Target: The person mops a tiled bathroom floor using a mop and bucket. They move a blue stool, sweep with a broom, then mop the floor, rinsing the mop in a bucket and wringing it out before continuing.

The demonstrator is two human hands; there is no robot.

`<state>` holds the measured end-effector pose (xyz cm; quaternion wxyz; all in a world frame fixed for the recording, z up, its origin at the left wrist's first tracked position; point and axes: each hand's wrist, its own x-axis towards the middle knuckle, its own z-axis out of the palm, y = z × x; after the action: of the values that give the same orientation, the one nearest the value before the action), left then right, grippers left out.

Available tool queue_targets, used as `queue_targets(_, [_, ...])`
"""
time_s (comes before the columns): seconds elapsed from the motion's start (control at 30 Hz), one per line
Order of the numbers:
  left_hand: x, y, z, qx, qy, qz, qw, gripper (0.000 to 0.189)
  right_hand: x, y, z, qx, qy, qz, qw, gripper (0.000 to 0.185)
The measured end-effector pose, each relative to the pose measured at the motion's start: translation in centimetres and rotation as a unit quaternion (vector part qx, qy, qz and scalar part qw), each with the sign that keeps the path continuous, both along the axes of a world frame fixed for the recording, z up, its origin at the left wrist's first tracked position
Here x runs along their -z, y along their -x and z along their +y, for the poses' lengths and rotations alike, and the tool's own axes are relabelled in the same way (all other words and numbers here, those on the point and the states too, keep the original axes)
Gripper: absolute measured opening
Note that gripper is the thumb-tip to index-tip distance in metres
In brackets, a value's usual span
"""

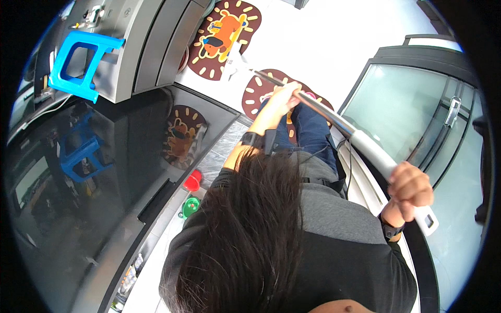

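A long-handled cleaning tool (328, 113) with a metal pole and a pale plastic grip runs diagonally across my body. My left hand (287, 95) is wrapped around the metal pole, above my legs. Near the far end of the pale grip, beside its hanging hole, my right hand (411, 187) is closed around it. The tool's white head (235, 62) is blurred and lies over the edge of a brown dog-patterned mat (225, 29); its exact kind cannot be told. A second brown mat (254, 90) lies around my lower legs.
To the left are grey cabinets (156, 43), a blue plastic stool (58, 74) on a counter and a glossy dark panel (117, 129) with reflections. A glass-doored cabinet (403, 94) stands on the right. A red container (193, 180) and a green one (191, 206) are on the floor at left.
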<state>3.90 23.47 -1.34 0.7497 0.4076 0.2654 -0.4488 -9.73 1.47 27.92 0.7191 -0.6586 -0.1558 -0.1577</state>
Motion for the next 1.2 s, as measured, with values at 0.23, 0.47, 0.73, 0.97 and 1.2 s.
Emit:
queue_targets(0.23, [4.4,3.1,6.1,-0.088,-0.012,0.152,0.984,0.012,3.4,-1.2,4.3,-0.132,-0.034,0.065,0.989,0.014])
queue_targets(0.47, [2.9,2.7,-0.4,-0.065,0.107,0.093,0.988,0.008,0.1,0.1,1.7,-0.033,0.010,0.076,0.996,0.022])
queue_targets(0.73, [0.4,0.1,-12.7,0.042,0.095,0.057,0.993,0.009,-3.3,2.1,-1.6,0.051,0.089,0.026,0.994,0.033])
queue_targets(0.97, [-2.8,0.2,-14.5,0.043,0.068,0.040,0.996,0.011,-4.2,4.8,-4.5,0.019,0.078,-0.030,0.996,0.023])
queue_targets(1.2, [-1.2,-0.5,-9.7,-0.075,0.005,0.109,0.991,0.006,-1.9,1.9,-1.0,0.036,0.023,0.035,0.998,0.026])
